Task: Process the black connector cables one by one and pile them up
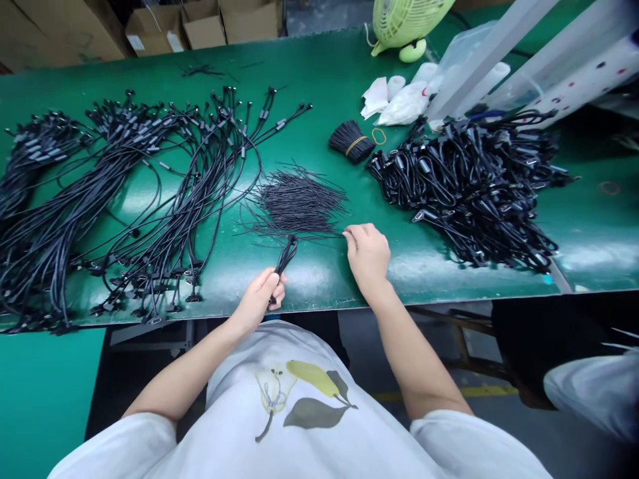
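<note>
My left hand (260, 298) is closed round a folded black cable (286, 255) held upright at the near edge of the green table (319, 86). My right hand (368, 253) rests on the table with its fingers curled and pinched at the edge of a loose pile of thin black twist ties (297, 199). What the fingertips pinch is too small to make out. A banded bundle of ties (352, 141) lies farther back.
Long black cables (124, 179) are spread over the left of the table. A heap of coiled cables (474, 176) fills the right. A green fan (404, 23), plastic bags (404, 100) and cardboard boxes (200, 23) stand at the back. Someone's sleeve (594, 392) shows at lower right.
</note>
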Tool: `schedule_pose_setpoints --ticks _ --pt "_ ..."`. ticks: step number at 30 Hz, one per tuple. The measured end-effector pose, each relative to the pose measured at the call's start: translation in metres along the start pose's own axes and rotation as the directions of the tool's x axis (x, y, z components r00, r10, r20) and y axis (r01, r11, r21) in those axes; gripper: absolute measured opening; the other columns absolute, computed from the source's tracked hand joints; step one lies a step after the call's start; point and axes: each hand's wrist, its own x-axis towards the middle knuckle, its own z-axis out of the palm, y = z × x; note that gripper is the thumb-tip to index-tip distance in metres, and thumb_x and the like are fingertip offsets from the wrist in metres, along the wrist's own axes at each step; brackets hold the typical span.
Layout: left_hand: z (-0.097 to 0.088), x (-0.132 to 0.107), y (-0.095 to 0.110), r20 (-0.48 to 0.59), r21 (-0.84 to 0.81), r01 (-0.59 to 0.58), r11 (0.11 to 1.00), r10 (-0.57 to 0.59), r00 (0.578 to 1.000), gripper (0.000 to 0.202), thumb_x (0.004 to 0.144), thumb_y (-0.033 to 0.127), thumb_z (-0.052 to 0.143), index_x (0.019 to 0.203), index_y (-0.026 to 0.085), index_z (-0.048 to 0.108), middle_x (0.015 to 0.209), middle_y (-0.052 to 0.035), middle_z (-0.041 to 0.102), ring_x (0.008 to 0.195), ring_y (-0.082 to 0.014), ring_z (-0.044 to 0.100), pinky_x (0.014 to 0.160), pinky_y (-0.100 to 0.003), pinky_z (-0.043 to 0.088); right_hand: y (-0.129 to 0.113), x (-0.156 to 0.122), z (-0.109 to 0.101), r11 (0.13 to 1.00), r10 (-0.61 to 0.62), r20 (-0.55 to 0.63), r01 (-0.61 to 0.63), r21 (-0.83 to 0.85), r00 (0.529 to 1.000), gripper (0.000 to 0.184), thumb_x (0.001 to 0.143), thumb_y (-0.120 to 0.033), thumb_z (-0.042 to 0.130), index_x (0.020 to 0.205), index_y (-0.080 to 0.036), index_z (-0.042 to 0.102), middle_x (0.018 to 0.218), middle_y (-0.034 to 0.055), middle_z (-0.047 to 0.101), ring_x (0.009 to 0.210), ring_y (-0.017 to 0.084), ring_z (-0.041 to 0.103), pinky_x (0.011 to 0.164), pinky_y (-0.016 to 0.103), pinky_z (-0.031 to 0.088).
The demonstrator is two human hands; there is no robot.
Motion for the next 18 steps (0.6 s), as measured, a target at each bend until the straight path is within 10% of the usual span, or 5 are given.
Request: schedule_pose_setpoints --ticks 4,9,13,15,18 --pt "0.004 -0.005 -0.001 0.033 -0.043 0.019 0.999 -0.018 0.999 0.055 0.082 0.055 0.062 0.119 0.018 0.045 0.063 0.0083 0.036 0.051 -0.0060 0.034 0.044 -0.015 0.022 -0.029 -0.022 -0.006 0.957 0.052 0.060 -0.067 0.283 0.997 0.028 0.096 -0.033 0.041 0.091 -0.014 0.062 0.094 0.0115 0.062 0.084 0.020 0.055 0.081 0.032 0.041" --pt "0.003 -0.003 -0.008 0.079 -0.029 0.010 1.000 -0.007 0.997 0.063 0.085 0.054 0.058 0.133 0.016 0.043 0.063 0.0072 0.035 0.052 -0.0078 0.034 0.044 -0.018 0.023 -0.083 -0.066 0.003 0.810 -0.202 0.392 -0.071 0.582 0.898 0.027 0.096 -0.034 0.042 0.088 -0.016 0.060 0.078 0.0032 0.064 0.068 0.013 0.058 0.064 0.023 0.045" --pt "-0.003 -0.002 -0.017 -0.062 0.155 -0.123 0.980 0.134 0.989 0.043 0.090 0.038 0.049 0.124 0.014 0.056 0.063 0.0019 0.047 0.053 -0.0118 0.041 0.048 -0.024 0.037 -0.095 -0.083 -0.005 0.890 -0.408 0.213 0.335 0.308 0.888 0.023 0.096 -0.024 0.043 0.091 -0.015 0.064 0.079 0.0069 0.065 0.072 0.017 0.059 0.068 0.028 0.045" --pt "-0.007 -0.003 -0.017 -0.101 0.265 -0.201 0.943 0.234 0.967 0.038 0.086 0.028 0.052 0.120 0.016 0.063 0.077 -0.0056 0.063 0.068 -0.0167 0.055 0.067 -0.030 0.048 -0.090 -0.079 -0.011 0.769 -0.640 0.116 0.630 0.109 0.760 0.023 0.093 -0.014 0.044 0.093 -0.016 0.068 0.085 0.0103 0.068 0.078 0.020 0.061 0.072 0.031 0.044" --pt "-0.014 -0.005 -0.011 -0.010 0.562 -0.257 0.786 0.318 0.948 0.039 0.084 0.020 0.045 0.115 0.020 0.068 0.108 -0.0097 0.070 0.099 -0.0223 0.062 0.093 -0.034 0.044 -0.079 -0.064 -0.008 0.444 -0.896 0.040 0.895 0.056 0.442 0.034 0.087 -0.006 0.042 0.103 -0.019 0.069 0.114 0.0131 0.067 0.099 0.023 0.062 0.082 0.036 0.046"
